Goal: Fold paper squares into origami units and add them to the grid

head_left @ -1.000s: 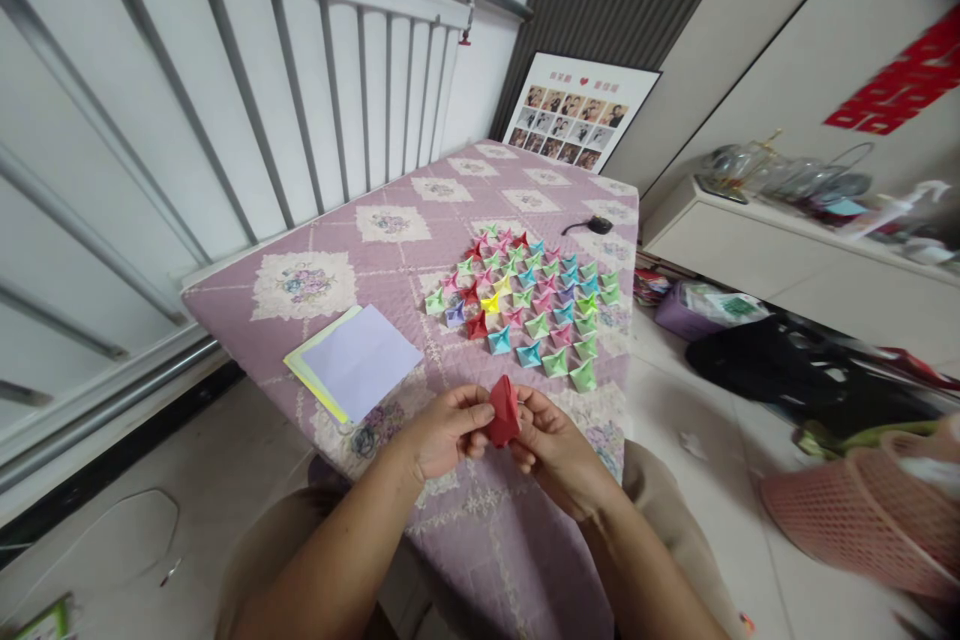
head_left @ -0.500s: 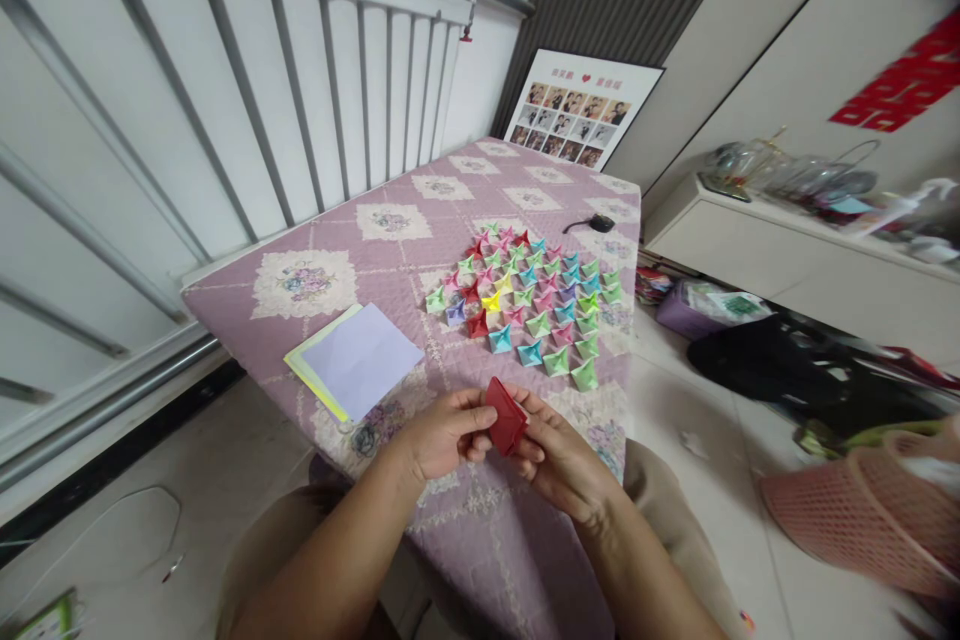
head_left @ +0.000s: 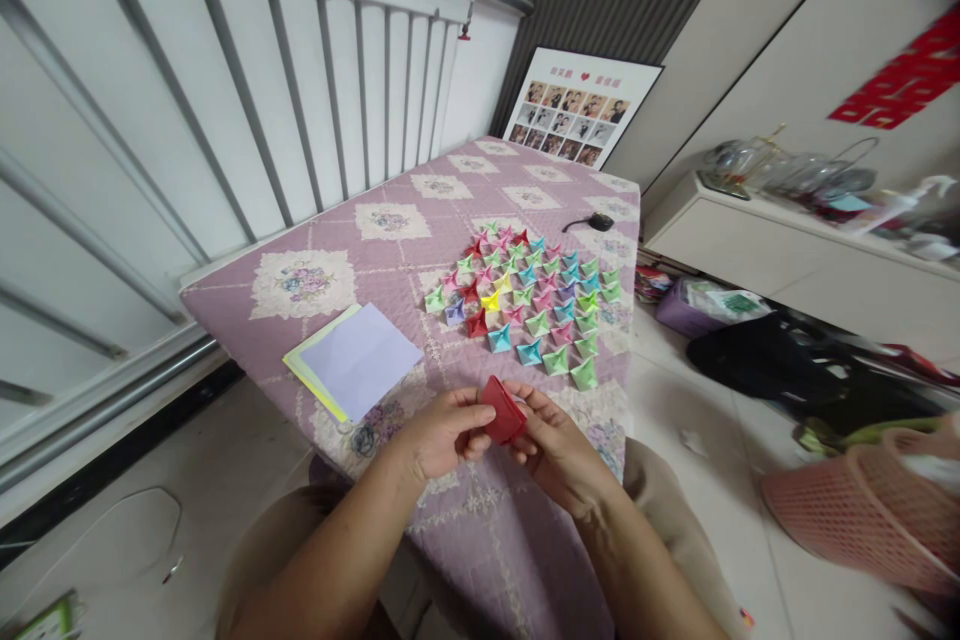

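Note:
A folded piece of red origami paper [head_left: 503, 412] is held up above the near part of the table, between both hands. My left hand [head_left: 448, 430] pinches its left side, thumb on the face turned toward me. My right hand [head_left: 556, 445] grips its right edge, with the fingers partly behind it. Just beyond the hands, several small folded paper shapes [head_left: 537, 324] in green, pink, blue, red and yellow stand in rows. Left of my left hand lies a stack of square paper [head_left: 363, 360], lilac on top with yellow and pale green edges showing.
A purple floral cloth [head_left: 322, 230] covers the table. A small black object with a strap [head_left: 600, 222] lies near its far right. A white radiator [head_left: 247, 90] borders the left, a photo board [head_left: 581, 110] leans behind, and a pink basket [head_left: 847, 510] stands right.
The red paper has tilted and its lower part has shifted slightly up between my fingers. Both hands stay in nearly the same place, the right fingers moving a little.

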Available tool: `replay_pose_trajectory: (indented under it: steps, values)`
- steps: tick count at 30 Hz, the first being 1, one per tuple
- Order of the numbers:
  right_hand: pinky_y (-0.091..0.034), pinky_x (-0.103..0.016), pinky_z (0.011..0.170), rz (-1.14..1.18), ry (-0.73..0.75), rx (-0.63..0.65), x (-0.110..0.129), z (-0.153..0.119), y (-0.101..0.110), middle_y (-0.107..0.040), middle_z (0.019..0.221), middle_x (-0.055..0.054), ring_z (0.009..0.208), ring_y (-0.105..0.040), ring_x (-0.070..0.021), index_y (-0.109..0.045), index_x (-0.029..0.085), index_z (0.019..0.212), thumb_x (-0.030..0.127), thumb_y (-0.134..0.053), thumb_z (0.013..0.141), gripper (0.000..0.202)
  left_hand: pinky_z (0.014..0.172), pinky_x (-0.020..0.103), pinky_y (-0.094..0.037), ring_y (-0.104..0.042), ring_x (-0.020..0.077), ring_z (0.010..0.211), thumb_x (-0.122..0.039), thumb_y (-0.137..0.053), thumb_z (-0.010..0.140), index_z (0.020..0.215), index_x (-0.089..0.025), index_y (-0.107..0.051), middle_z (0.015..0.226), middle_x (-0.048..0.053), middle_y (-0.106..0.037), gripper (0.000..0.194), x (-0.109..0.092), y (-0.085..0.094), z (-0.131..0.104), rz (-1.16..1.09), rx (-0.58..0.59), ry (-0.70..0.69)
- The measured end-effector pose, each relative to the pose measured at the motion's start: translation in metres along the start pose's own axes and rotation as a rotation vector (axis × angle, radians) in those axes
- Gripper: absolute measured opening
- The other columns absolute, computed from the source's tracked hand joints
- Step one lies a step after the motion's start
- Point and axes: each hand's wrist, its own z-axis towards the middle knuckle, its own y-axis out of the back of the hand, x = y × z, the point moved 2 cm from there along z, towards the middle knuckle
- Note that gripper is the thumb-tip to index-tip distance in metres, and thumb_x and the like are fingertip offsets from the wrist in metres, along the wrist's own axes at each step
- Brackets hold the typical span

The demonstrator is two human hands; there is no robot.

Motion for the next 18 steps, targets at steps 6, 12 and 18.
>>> replay_pose_trajectory:
  steps: [6, 12, 18]
  values:
    - [-0.034, -0.017, 0.043, -0.099, 0.042, -0.101, 0.0029, -0.001, -0.0017, -0.057, 0.064, 0.005, 0.046, -0.043, -0.0049, -0.059, 0.023, 0.099, 0.042, -0.082, 0.062, 0.047, 0.043, 0.017, -0.019, -0.041, 0.0025, 0.043, -0.039, -0.08, 0.061, 0.087, -0.014, -0.055, 0.061, -0.004, -0.052, 0.044, -0.0017, -0.0024, 0.0004, 0.01, -0.077, -0.017]
    - [-0.035, -0.017, 0.044, -0.102, 0.051, -0.144, 0.0002, -0.0001, -0.0037, -0.059, 0.066, 0.005, 0.049, -0.046, -0.0058, -0.059, 0.023, 0.098, 0.042, -0.081, 0.063, 0.046, 0.042, 0.017, -0.019, -0.039, 0.0025, 0.042, -0.038, -0.081, 0.06, 0.08, -0.016, -0.05, 0.057, -0.006, -0.05, 0.042, -0.0031, -0.0046, 0.001, 0.034, -0.157, -0.065]
    - [-0.039, -0.017, 0.045, -0.086, 0.039, -0.163, -0.0017, 0.0022, -0.0025, -0.061, 0.071, 0.004, 0.051, -0.046, -0.0047, -0.06, 0.021, 0.096, 0.041, -0.083, 0.06, 0.046, 0.041, 0.018, -0.016, -0.038, 0.0023, 0.04, -0.036, -0.081, 0.057, 0.078, -0.016, -0.049, 0.055, -0.007, -0.05, 0.043, -0.0029, -0.0038, 0.0018, 0.053, -0.189, -0.053]
